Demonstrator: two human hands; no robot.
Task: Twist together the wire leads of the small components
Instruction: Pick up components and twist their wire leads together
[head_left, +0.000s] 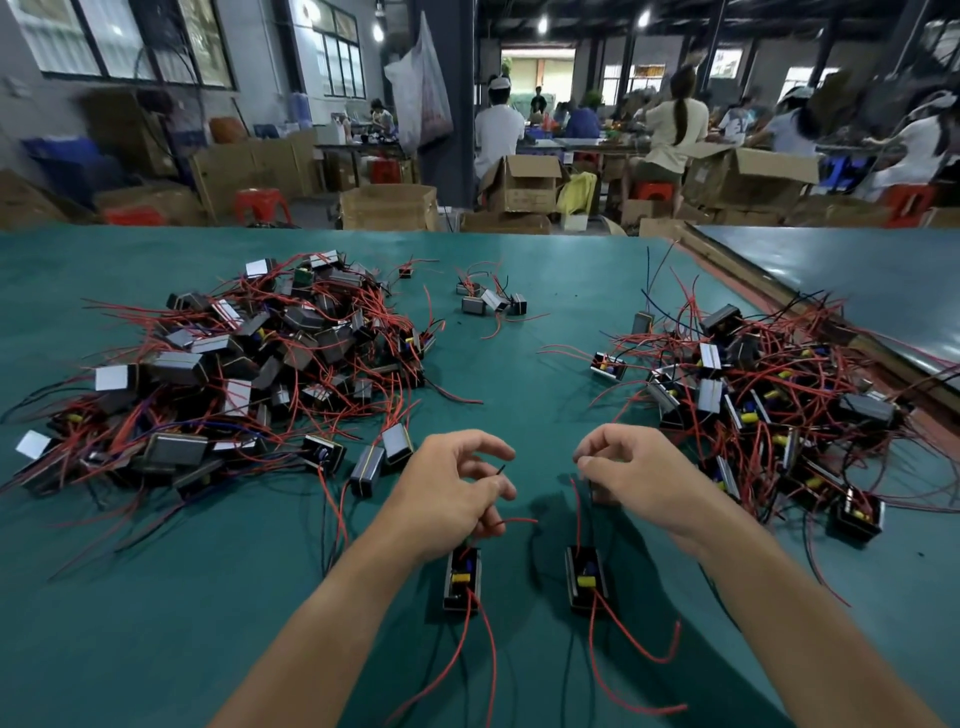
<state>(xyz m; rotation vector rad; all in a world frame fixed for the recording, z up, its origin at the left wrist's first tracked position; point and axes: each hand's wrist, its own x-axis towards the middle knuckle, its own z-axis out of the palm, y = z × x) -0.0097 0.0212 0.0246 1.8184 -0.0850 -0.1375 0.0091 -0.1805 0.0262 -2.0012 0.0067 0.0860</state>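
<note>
Fingers (485, 442) of the left hand (447, 488) are curled, the thumb pinching a thin black lead (500, 472) whose tip pokes out above it; a red lead (519, 519) loops out beneath the palm — its component (462, 577) sits just below, near the wrist; the right hand (641, 478) pinches the top of another red wire (575, 500) between thumb and forefinger, the wire dropping to a second component (587, 576); both components sit over the green table (156, 623), between the left pile (234, 364) and the right pile (779, 400).

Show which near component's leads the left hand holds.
The left component, below the left hand pinching its leads; from the right component a lead rises to the right hand.
</note>
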